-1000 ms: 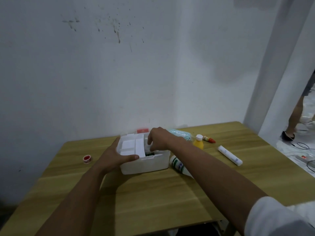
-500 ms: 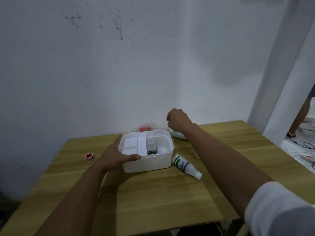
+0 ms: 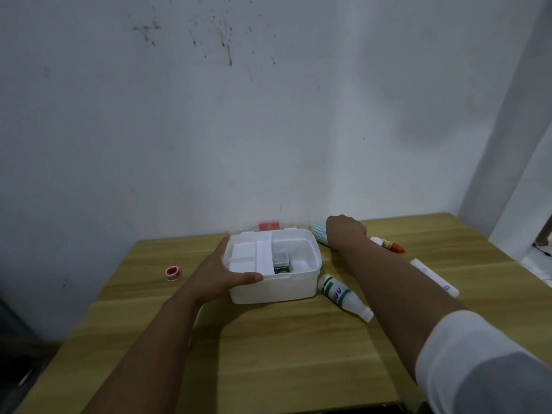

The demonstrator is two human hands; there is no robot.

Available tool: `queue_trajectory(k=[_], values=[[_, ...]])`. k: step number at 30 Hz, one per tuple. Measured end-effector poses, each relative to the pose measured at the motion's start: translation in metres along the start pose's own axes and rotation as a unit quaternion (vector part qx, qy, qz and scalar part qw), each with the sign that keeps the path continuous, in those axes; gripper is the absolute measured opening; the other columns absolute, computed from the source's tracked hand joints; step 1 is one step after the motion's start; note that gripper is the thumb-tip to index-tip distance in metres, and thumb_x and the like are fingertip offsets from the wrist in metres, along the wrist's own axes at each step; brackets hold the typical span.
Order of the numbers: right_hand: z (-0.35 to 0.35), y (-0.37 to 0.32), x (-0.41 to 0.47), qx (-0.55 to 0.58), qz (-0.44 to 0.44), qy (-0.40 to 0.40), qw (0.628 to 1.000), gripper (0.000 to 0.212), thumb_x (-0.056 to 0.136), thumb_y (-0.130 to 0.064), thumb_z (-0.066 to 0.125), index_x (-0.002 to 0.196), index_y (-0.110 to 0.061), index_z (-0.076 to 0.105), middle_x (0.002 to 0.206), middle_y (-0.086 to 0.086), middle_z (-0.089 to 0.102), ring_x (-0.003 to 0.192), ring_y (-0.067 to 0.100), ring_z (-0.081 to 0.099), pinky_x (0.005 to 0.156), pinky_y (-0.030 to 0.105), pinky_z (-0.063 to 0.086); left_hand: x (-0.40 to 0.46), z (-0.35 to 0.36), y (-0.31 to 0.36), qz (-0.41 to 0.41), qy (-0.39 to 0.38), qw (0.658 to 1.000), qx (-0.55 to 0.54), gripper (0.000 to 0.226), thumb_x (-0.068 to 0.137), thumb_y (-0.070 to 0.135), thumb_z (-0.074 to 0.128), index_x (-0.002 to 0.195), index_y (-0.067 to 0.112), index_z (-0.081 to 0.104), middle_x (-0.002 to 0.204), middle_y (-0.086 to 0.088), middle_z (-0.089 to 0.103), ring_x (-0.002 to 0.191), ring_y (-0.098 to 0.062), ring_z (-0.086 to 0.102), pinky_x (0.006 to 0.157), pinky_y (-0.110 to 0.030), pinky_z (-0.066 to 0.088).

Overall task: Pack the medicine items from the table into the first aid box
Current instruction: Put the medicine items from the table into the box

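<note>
The open white first aid box stands at the back middle of the wooden table, with a white tray in its left half and a small green box inside. My left hand grips the box's left wall, thumb along the front rim. My right hand is behind and right of the box, fingers curled down over a teal packet whose left end sticks out. A white bottle with a green label lies on its side by the box's right front corner.
A red tape roll lies left of the box. Right of my right forearm are a small vial with a red tip and a white tube. The wall runs right behind the table. Someone's leg shows at the far right.
My right hand left the box, rose behind it, then came down to the right onto the teal packet. My left hand kept its hold on the box.
</note>
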State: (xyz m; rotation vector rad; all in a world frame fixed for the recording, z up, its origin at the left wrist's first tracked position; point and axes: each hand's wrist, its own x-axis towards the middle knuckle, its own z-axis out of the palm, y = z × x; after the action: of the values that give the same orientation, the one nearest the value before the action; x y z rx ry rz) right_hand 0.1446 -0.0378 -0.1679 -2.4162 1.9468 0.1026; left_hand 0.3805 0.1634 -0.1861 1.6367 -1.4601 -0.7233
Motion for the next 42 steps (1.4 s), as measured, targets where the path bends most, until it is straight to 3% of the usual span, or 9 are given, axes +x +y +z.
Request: queue_trajectory(k=[6, 10, 16, 21, 26, 29, 34, 39, 42], values=[[-0.029, 0.01, -0.005, 0.019, -0.032, 0.053, 0.998, 0.024, 0.088, -0.013, 0.063, 0.111, -0.011, 0.061, 0.101, 0.007, 0.064, 0.089, 0.029, 0.062, 0.081, 0.039, 0.057, -0.001, 0.0, 0.003, -0.008, -0.006, 1.0, 0.002, 0.094, 0.049, 0.066, 0.088, 0.128, 0.057, 0.037, 0.125, 0.029, 0.052, 0.114, -0.001, 0.052, 0.077, -0.021, 0.05], [-0.074, 0.018, -0.018, 0.045, -0.07, 0.089, 0.993, 0.014, 0.087, -0.013, 0.064, 0.098, -0.01, 0.055, 0.107, 0.012, 0.068, 0.084, 0.028, 0.059, 0.069, 0.034, 0.047, -0.002, 0.0, 0.006, -0.017, -0.008, 1.0, 0.006, 0.097, 0.047, 0.069, 0.086, 0.128, 0.055, 0.034, 0.123, 0.03, 0.049, 0.114, -0.007, 0.051, 0.075, -0.02, 0.049], [-0.119, 0.006, -0.06, 0.085, -0.164, -0.037, 0.982, 0.046, 0.075, -0.006, 0.086, 0.117, -0.013, 0.07, 0.111, 0.008, 0.064, 0.088, 0.024, 0.068, 0.075, 0.042, 0.065, -0.003, 0.001, 0.008, -0.024, -0.009, 1.0, 0.01, 0.111, 0.038, 0.077, 0.083, 0.134, 0.05, 0.032, 0.12, 0.029, 0.05, 0.113, -0.01, 0.051, 0.073, -0.019, 0.048], [-0.109, -0.023, -0.083, 0.017, -0.238, -0.084, 0.968, 0.046, 0.078, -0.005, 0.083, 0.122, -0.014, 0.073, 0.114, 0.006, 0.068, 0.083, 0.018, 0.065, 0.058, 0.025, 0.057, -0.004, 0.001, 0.008, -0.021, -0.008, 0.999, 0.026, 0.118, 0.039, 0.079, 0.082, 0.141, 0.044, 0.034, 0.129, 0.016, 0.053, 0.118, -0.014, 0.052, 0.076, -0.022, 0.05], [-0.085, -0.044, -0.082, -0.019, -0.239, -0.065, 0.969, 0.042, 0.071, -0.003, 0.085, 0.112, -0.008, 0.076, 0.106, 0.008, 0.074, 0.091, 0.024, 0.07, 0.084, 0.039, 0.062, -0.002, 0.001, 0.01, -0.025, -0.019, 0.999, 0.029, 0.121, 0.034, 0.084, 0.079, 0.138, 0.045, 0.032, 0.132, 0.013, 0.051, 0.119, -0.014, 0.051, 0.077, -0.022, 0.05], [-0.088, -0.046, -0.08, -0.025, -0.232, -0.061, 0.97, 0.041, 0.069, -0.004, 0.087, 0.108, -0.007, 0.075, 0.101, 0.006, 0.074, 0.089, 0.025, 0.07, 0.085, 0.041, 0.061, -0.002, 0.0, 0.009, -0.024, -0.023, 0.999, 0.034, 0.121, 0.035, 0.084, 0.079, 0.139, 0.043, 0.033, 0.132, 0.013, 0.052, 0.119, -0.014, 0.051, 0.08, -0.024, 0.051], [-0.088, -0.054, -0.087, -0.074, -0.231, -0.045, 0.969, 0.03, 0.071, -0.003, 0.087, 0.078, -0.011, 0.058, 0.077, 0.003, 0.059, 0.083, 0.025, 0.064, 0.076, 0.035, 0.057, 0.0, 0.002, 0.009, -0.017, -0.023, 0.999, 0.029, 0.118, 0.035, 0.085, 0.078, 0.137, 0.045, 0.033, 0.127, 0.018, 0.052, 0.116, -0.009, 0.052, 0.077, -0.022, 0.051], [-0.087, -0.057, -0.09, -0.078, -0.232, -0.03, 0.969, 0.033, 0.072, -0.001, 0.086, 0.089, -0.01, 0.059, 0.08, 0.004, 0.059, 0.081, 0.023, 0.062, 0.062, 0.03, 0.05, 0.0, 0.002, 0.007, -0.021, -0.023, 0.999, 0.027, 0.119, 0.034, 0.086, 0.077, 0.136, 0.046, 0.033, 0.125, 0.02, 0.051, 0.112, -0.006, 0.053, 0.076, -0.02, 0.051], [-0.077, -0.06, -0.087, -0.04, -0.251, -0.051, 0.966, 0.037, 0.072, -0.005, 0.088, 0.103, -0.01, 0.068, 0.102, 0.007, 0.069, 0.091, 0.024, 0.065, 0.086, 0.038, 0.059, 0.002, 0.002, 0.005, -0.024, -0.02, 0.999, 0.036, 0.12, 0.033, 0.087, 0.076, 0.137, 0.045, 0.032, 0.128, 0.016, 0.051, 0.116, -0.01, 0.052, 0.077, -0.022, 0.051]])
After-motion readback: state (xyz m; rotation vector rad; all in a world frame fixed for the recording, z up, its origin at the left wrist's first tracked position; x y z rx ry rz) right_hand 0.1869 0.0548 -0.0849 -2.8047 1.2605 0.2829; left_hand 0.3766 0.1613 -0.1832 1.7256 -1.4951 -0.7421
